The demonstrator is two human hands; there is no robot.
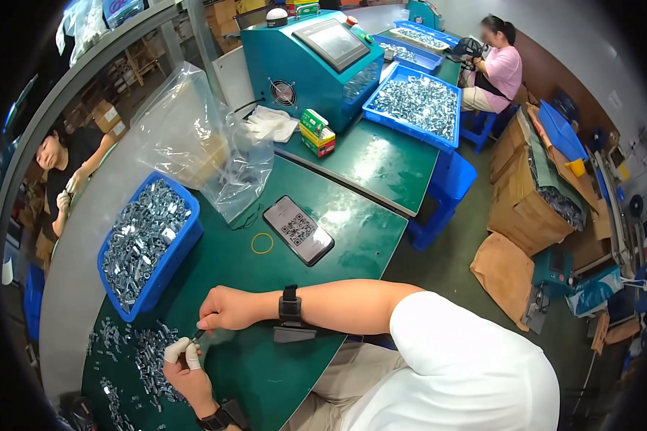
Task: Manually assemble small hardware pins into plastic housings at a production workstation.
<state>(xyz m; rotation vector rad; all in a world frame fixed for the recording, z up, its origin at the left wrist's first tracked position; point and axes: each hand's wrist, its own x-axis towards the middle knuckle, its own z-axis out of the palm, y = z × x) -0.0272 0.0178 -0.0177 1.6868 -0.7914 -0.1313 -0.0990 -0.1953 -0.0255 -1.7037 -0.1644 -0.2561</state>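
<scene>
My right hand (226,309) is closed in a pinch, with a small dark thin piece (200,333) at its fingertips. Just below it, my left hand (187,370) is pinched too, white covers on its thumb and finger. The fingertips of both hands nearly meet over the green table; what the left one grips is too small to name. Loose small shiny metal parts (153,357) lie scattered beside my left hand. Beyond them stands a blue bin (187,243) heaped with larger-looking silvery metal pieces (145,241).
A phone (300,230) and a yellow rubber band (262,243) lie on the green table (359,228). Behind are a clear plastic bag (194,147), white gloves (272,123), small boxes (316,133), a teal machine (302,72) and a blue tray (449,136). Two other people sit farther off.
</scene>
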